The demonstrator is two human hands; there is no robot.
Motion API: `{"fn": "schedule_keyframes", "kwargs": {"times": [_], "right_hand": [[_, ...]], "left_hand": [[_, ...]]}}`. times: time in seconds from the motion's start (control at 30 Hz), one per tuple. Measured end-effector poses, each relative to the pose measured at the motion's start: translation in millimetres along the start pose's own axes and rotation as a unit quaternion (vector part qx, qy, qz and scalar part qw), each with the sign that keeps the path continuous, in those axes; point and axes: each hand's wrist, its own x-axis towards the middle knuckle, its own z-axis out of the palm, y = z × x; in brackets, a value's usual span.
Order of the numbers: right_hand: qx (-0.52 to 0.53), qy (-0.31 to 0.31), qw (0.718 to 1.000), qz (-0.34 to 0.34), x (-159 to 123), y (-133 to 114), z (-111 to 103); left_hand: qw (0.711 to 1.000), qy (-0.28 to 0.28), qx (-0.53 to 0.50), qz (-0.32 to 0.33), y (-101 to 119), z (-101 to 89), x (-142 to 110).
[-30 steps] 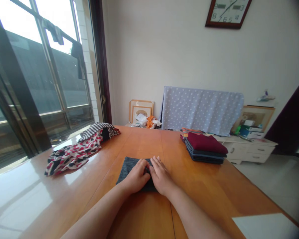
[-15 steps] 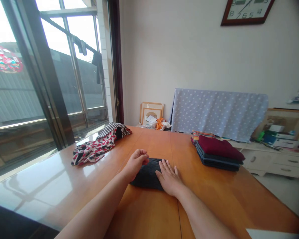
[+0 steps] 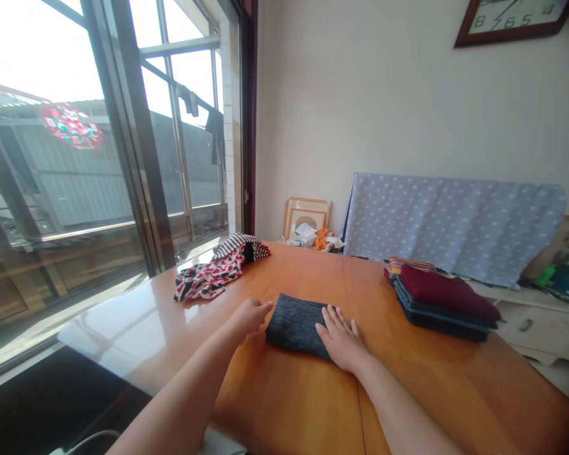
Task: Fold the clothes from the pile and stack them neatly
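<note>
A dark blue-grey folded garment (image 3: 296,325), striped like knit or denim, lies flat on the wooden table in front of me. My right hand (image 3: 341,338) rests on its right end, palm down with fingers stretched out. At the garment's left edge is my left hand (image 3: 251,316), its fingers curled together and pointing at the cloth; nothing shows in them. The hand is slightly blurred, and I cannot tell whether its fingertips touch the edge.
To the right stands a stack of folded clothes (image 3: 443,303) with a maroon piece on top. A crumpled patterned garment (image 3: 213,272) lies at the far left of the table (image 3: 284,398). Behind are a dotted cloth (image 3: 450,221), a white cabinet (image 3: 533,322) and a window.
My left hand has moved off the top of the garment to its left side, uncovering its left end. My right hand stays on the cloth. The view has swung left.
</note>
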Motion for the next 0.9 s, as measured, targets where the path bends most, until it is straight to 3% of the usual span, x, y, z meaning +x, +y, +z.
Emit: {"fn": "schedule_keyframes", "kwargs": {"times": [0.17, 0.37, 0.53, 0.77, 0.9], "right_hand": [[-0.004, 0.002, 1.000, 0.001, 0, 0, 0], [0.000, 0.005, 1.000, -0.002, -1, 0, 0], [-0.003, 0.000, 1.000, 0.002, 0, 0, 0], [0.008, 0.002, 1.000, 0.003, 0, 1, 0], [0.021, -0.003, 1.000, 0.011, 0, -1, -1]], "left_hand": [[0.994, -0.075, 0.078, -0.002, -11, 3.0, -11], [0.987, -0.127, -0.031, 0.091, 3, 6.0, -22], [0.973, -0.188, -0.096, 0.089, 6, 2.9, -28], [0.982, -0.161, -0.079, 0.065, -15, 6.0, -23], [0.991, -0.121, -0.005, 0.063, -16, 8.4, -19]]}}
